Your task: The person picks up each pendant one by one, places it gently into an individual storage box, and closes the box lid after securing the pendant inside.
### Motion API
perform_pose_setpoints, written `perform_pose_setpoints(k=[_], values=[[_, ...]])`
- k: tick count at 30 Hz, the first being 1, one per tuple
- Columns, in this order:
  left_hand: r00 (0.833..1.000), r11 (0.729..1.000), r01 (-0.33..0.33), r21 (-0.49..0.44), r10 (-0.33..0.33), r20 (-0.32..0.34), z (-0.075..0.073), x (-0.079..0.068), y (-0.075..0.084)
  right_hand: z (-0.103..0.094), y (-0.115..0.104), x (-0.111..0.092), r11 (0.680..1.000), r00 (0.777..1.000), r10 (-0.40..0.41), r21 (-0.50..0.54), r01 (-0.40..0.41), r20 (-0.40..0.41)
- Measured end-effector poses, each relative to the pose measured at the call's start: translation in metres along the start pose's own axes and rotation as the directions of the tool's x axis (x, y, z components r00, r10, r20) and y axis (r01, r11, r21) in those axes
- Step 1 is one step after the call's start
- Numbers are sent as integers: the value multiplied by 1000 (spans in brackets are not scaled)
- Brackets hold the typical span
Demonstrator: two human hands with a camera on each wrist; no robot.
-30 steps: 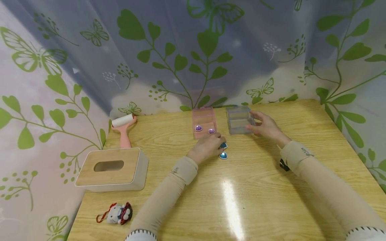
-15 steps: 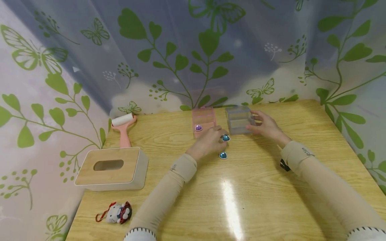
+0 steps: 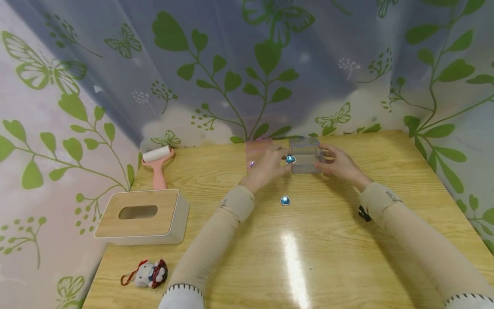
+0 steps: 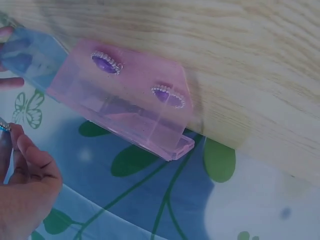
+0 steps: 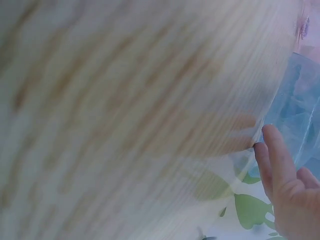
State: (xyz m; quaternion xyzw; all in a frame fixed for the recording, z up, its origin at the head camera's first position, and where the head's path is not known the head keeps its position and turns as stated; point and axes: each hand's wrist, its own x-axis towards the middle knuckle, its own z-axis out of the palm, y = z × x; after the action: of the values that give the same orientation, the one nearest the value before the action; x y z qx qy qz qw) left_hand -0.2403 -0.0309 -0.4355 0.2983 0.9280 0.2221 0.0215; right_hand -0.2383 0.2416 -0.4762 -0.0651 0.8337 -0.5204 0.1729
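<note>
My left hand [image 3: 267, 167] pinches a teal heart-shaped gem [image 3: 290, 159] with a beaded rim, near the left edge of the clear bluish plastic box [image 3: 302, 168]. In the left wrist view, that hand [image 4: 32, 172] shows the gem's edge [image 4: 4, 125] at its fingertips. My right hand [image 3: 339, 165] holds the bluish box's right side between thumb and fingers; its lid stands open. Beside it, the open pink box [image 4: 135, 100] contains two purple gems [image 4: 106, 63], partly hidden by my left hand in the head view. Another teal gem [image 3: 285, 200] lies on the table.
A white tissue box with a wooden top [image 3: 143, 216] stands at the left, below a pink-handled lint roller [image 3: 158, 167]. A small plush charm [image 3: 148, 274] lies at front left. A black object [image 3: 363, 213] shows by the right cuff. A patterned curtain [image 3: 216, 86] backs the table.
My left hand has lifted one teal gem off the table and carried it up toward the bluish box, covering more of the pink box. My right hand stays at the bluish box.
</note>
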Motion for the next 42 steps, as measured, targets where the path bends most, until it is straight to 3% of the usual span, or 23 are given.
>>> perform_pose_setpoints(k=[7, 21, 30, 42], values=[[999, 999, 47, -16, -47, -19, -2, 13, 2, -3, 3, 1, 1000, 1000, -16, 1, 16, 13], [992, 986, 116, 120, -109, -59, 3, 31, 2, -2, 4, 4, 999, 999, -24, 40, 22, 29], [983, 965, 184, 185, -178, -50, 13, 42, 5, 0, 3, 3, 999, 999, -43, 35, 42, 25], [984, 958, 166, 233, -178, 30, 26, 55, 5, -1, 2, 1, 998, 998, -55, 40, 53, 35]])
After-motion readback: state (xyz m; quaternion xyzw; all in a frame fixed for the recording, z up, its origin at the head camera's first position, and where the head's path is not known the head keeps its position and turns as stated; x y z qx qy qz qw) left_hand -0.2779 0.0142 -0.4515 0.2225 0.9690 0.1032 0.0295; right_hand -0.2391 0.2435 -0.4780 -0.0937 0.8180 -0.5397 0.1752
